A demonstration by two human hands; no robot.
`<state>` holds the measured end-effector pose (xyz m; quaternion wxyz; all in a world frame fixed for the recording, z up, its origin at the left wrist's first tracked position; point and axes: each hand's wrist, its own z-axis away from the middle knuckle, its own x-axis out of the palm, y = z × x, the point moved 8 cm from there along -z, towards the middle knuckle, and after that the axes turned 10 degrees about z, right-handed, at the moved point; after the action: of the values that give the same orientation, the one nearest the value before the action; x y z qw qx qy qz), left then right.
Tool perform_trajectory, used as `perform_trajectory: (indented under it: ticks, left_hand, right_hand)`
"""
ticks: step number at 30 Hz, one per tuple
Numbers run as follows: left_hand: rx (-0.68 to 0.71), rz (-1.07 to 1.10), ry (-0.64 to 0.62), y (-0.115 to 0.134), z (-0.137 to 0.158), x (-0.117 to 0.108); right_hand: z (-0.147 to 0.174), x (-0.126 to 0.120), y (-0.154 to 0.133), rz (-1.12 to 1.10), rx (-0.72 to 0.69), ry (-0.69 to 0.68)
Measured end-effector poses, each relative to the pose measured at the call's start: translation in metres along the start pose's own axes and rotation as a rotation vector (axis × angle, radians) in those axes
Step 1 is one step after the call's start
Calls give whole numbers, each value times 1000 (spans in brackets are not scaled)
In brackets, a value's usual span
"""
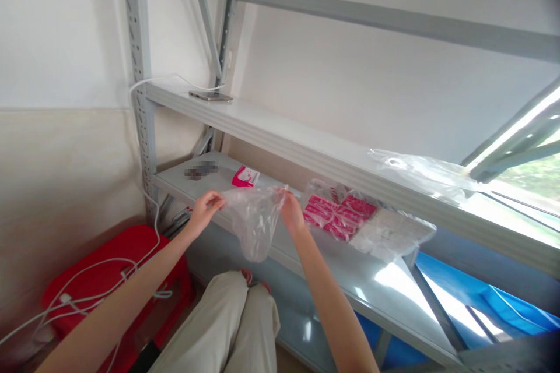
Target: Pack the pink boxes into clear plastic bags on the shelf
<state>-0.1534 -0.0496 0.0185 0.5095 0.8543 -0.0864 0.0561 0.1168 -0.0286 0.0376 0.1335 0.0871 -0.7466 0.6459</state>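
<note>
A clear plastic bag [255, 224] hangs between my two hands, in front of the lower shelf's edge. My left hand [207, 208] pinches its upper left corner. At the upper right corner, my right hand [290, 208] has its fingers closed on the film. The bag looks slack, and I make out nothing inside it. Just behind it on the lower shelf lies a small pink and white box [245, 176]. Right of my right hand, a clear bag with pink packs [339, 215] inside rests on the same shelf.
The grey metal rack's upper shelf [280, 128] holds a phone [210, 96] with a white cable and another clear plastic bag [420, 175]. A red stool [109, 268] with tangled white cables stands at lower left. Blue material [485, 297] shows at lower right.
</note>
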Motion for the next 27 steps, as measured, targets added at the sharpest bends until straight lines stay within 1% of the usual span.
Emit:
perform_trajectory:
  ticks: [2,4,7,10,14,18,21,23,25,27]
  left_hand:
    - [10,-26,43,7,-4,-10]
    - [-2,-54,67,11,-7,-17]
    - [-103,-62,82,9,-9,-22]
    - [-193,-1,115,4,-8,-23]
    - [-186,142,173,9,-8,-21]
    - [-144,110,111,13,-16,-8]
    - [-119,111,126,5,-30,-1]
    - [-151,124,185,-11,-42,-2]
    - [-243,126,259,-33,-51,-7]
    - [-351,116,309,-55,-56,-12]
  right_hand:
    - [-5,-8,-3,-104,29,17]
    - [-6,-13,-6,-146,41,26]
    - [-5,-19,-10,-120,25,61]
    - [-3,-29,-14,-89,-19,128]
    - [-4,-45,-25,-88,-85,157]
    - [-11,-59,-32,-82,-95,168]
    - [-10,-56,-25,-18,-75,109]
    - [-2,-47,-7,90,-25,35]
    - [13,-30,17,234,30,-103]
    - [32,-6,42,384,60,-300]
